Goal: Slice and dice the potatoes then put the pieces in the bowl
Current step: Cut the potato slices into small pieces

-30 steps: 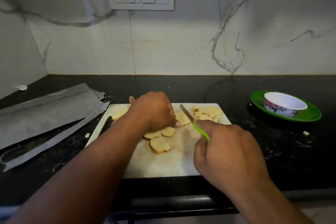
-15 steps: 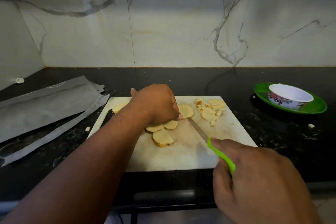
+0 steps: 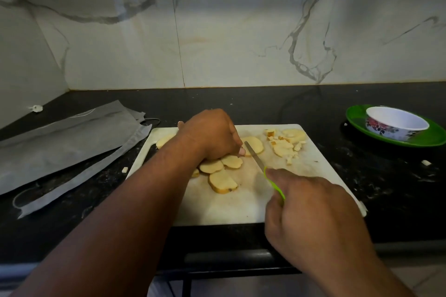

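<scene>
Slice (image 3: 253, 144) pinned under curled left hand (image 3: 212, 135); knife (image 3: 265, 171) gripped in right hand (image 3: 311, 205); fingertips are best kept tucked back from the blade.

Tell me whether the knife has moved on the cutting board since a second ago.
Yes. The knife has moved leftward across the cutting board, from the diced pile to the slice at the left hand.

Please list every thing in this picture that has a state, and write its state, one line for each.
left hand: fingers curled, pressing down on a potato slice
right hand: grips the knife
knife: blade tip at the slice beside the left fingers
potato slices: cut, lying flat on the cutting board
diced pieces: heaped at the board's far right
bowl: upright on the green plate, no potato seen inside
</scene>
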The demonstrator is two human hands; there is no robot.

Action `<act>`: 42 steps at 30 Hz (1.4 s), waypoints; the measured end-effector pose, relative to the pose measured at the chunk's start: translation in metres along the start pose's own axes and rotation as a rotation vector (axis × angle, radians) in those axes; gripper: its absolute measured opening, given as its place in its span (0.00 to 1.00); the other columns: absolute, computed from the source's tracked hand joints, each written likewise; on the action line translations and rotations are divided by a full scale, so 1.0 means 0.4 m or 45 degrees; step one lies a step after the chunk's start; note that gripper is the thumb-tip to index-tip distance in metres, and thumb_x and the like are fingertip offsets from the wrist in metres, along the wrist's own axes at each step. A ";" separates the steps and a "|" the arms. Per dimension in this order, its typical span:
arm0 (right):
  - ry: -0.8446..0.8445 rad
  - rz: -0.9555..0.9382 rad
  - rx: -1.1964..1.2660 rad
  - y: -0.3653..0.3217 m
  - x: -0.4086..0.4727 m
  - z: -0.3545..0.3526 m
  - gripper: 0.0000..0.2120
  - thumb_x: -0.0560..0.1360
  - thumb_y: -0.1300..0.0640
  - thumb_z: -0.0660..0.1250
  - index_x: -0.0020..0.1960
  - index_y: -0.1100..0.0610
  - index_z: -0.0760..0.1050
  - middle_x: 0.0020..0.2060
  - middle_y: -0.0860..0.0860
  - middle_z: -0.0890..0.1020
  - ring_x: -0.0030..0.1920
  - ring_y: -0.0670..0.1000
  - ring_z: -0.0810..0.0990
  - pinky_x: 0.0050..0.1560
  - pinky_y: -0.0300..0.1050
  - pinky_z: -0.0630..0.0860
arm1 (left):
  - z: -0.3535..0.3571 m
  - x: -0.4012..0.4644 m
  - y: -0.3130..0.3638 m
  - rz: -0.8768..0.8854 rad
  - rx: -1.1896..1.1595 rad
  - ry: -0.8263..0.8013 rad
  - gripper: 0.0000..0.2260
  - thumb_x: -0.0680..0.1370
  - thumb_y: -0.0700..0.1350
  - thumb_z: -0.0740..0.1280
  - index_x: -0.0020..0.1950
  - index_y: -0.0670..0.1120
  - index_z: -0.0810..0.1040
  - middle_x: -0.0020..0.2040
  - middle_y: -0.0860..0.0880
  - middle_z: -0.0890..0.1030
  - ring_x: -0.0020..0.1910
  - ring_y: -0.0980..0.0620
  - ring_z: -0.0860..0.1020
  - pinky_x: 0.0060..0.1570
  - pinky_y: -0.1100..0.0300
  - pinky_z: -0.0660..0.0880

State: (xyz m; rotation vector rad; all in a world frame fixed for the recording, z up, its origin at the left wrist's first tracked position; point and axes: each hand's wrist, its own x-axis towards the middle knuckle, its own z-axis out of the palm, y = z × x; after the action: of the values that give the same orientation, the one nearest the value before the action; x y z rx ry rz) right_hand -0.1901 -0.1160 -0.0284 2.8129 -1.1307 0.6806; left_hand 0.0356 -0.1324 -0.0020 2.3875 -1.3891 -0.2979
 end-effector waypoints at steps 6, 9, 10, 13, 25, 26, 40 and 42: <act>-0.075 0.068 -0.008 0.010 -0.044 -0.058 0.20 0.68 0.48 0.64 0.59 0.40 0.80 0.33 0.41 0.82 0.33 0.48 0.80 0.31 0.42 0.75 | -0.013 -0.017 0.007 0.019 0.107 0.083 0.10 0.69 0.62 0.80 0.39 0.58 0.87 0.45 0.60 0.84 0.55 0.52 0.80 0.68 0.32 0.70; 0.013 0.101 0.029 -0.002 -0.004 -0.062 0.18 0.68 0.49 0.66 0.57 0.44 0.82 0.31 0.43 0.81 0.29 0.48 0.77 0.28 0.41 0.72 | -0.016 -0.022 0.007 0.039 0.125 0.079 0.10 0.70 0.62 0.79 0.38 0.58 0.87 0.43 0.60 0.84 0.54 0.53 0.80 0.67 0.33 0.72; 0.021 0.061 0.066 -0.012 0.017 -0.054 0.19 0.71 0.49 0.64 0.61 0.43 0.80 0.35 0.44 0.82 0.32 0.48 0.78 0.32 0.42 0.74 | -0.016 -0.022 0.006 0.047 0.123 0.066 0.09 0.71 0.61 0.79 0.38 0.58 0.87 0.43 0.61 0.84 0.53 0.54 0.80 0.66 0.33 0.73; 0.068 -0.003 0.161 -0.029 0.070 -0.024 0.20 0.76 0.47 0.60 0.67 0.44 0.74 0.46 0.45 0.82 0.39 0.48 0.76 0.40 0.42 0.74 | -0.010 -0.019 0.003 0.062 0.143 0.048 0.05 0.73 0.58 0.78 0.40 0.60 0.87 0.43 0.62 0.85 0.52 0.55 0.81 0.66 0.33 0.73; -0.019 0.093 0.099 0.026 -0.081 -0.048 0.19 0.57 0.47 0.68 0.47 0.38 0.83 0.24 0.38 0.76 0.23 0.46 0.76 0.22 0.38 0.70 | -0.013 -0.009 -0.001 -0.009 0.061 0.055 0.09 0.66 0.62 0.82 0.36 0.61 0.86 0.41 0.60 0.85 0.52 0.52 0.81 0.66 0.34 0.74; -0.001 0.086 0.091 0.026 -0.074 -0.061 0.18 0.59 0.47 0.68 0.48 0.39 0.83 0.24 0.38 0.76 0.23 0.46 0.75 0.23 0.38 0.70 | -0.013 -0.009 -0.002 -0.013 0.051 0.064 0.09 0.66 0.62 0.82 0.35 0.61 0.86 0.40 0.60 0.85 0.50 0.52 0.81 0.65 0.34 0.74; -0.031 -0.056 0.113 -0.013 0.013 -0.003 0.21 0.73 0.46 0.58 0.66 0.42 0.73 0.42 0.44 0.83 0.41 0.48 0.80 0.39 0.43 0.75 | -0.013 -0.013 0.002 -0.072 -0.073 0.017 0.08 0.67 0.58 0.83 0.34 0.60 0.86 0.38 0.58 0.85 0.50 0.51 0.82 0.66 0.35 0.74; -0.042 -0.007 0.081 -0.003 -0.038 -0.023 0.22 0.70 0.45 0.60 0.62 0.38 0.76 0.36 0.42 0.82 0.36 0.48 0.81 0.34 0.41 0.74 | -0.015 -0.011 -0.003 -0.058 -0.085 0.007 0.07 0.67 0.57 0.83 0.35 0.60 0.87 0.37 0.59 0.85 0.49 0.52 0.82 0.66 0.35 0.74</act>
State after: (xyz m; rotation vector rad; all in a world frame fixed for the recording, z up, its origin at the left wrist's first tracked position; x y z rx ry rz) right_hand -0.2024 -0.1034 -0.0262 2.8896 -1.1258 0.6840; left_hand 0.0363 -0.1269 0.0030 2.3663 -1.3028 -0.3443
